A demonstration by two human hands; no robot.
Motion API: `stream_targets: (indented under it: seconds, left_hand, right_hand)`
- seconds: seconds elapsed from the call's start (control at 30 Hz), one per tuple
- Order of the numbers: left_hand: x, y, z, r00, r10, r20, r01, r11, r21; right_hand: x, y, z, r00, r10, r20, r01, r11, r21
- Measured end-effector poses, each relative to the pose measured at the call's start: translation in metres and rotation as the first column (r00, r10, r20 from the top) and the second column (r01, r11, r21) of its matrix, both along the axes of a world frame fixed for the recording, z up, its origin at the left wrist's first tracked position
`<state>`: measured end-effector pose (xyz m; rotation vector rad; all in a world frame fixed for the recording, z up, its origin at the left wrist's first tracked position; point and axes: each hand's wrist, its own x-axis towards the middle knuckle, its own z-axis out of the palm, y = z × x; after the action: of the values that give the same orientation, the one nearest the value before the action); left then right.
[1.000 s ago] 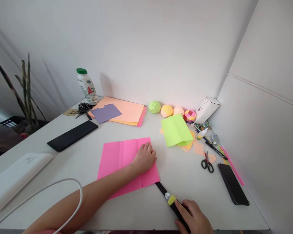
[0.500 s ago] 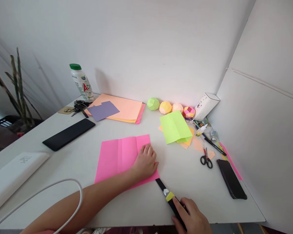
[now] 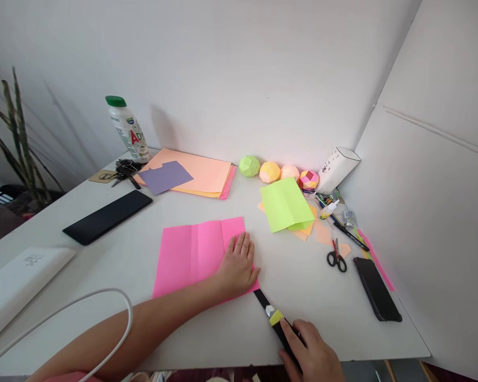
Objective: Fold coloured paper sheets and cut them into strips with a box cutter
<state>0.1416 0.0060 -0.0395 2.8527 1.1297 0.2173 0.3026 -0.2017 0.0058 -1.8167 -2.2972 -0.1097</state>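
Note:
A creased pink paper sheet (image 3: 191, 254) lies flat on the white table (image 3: 207, 339). My left hand (image 3: 239, 262) rests on its right part, fingers stretched out and pressing it down. My right hand (image 3: 313, 355) at the table's front edge is closed round the handle of a black utility knife (image 3: 273, 315) with a yellow slider. The knife's tip lies at the pink sheet's lower right corner, just below my left hand.
A green folded sheet (image 3: 284, 204) over orange scraps, scissors (image 3: 336, 257), a phone (image 3: 376, 289), pens and a glue bottle lie right. Paper balls (image 3: 271, 171) and a white box stand at the back. Orange sheets (image 3: 199, 175), keys, a bottle (image 3: 125, 127), a black phone (image 3: 105, 216) lie left.
My left hand's fingers have flattened out on the pink sheet. The right hand and knife keep their place at the sheet's corner. The camera view has shifted slightly.

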Motion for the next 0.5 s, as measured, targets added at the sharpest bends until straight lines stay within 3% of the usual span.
stream_targets:
  seconds: [0.5]
  left_hand:
    - [-0.0006, -0.0008, 0.0034, 1.000, -0.004, -0.017, 0.004, 1.000, -0.024]
  right_hand:
    - [0.0004, -0.0006, -0.0006, 0.999, 0.017, 0.030, -0.017, 1.000, 0.017]
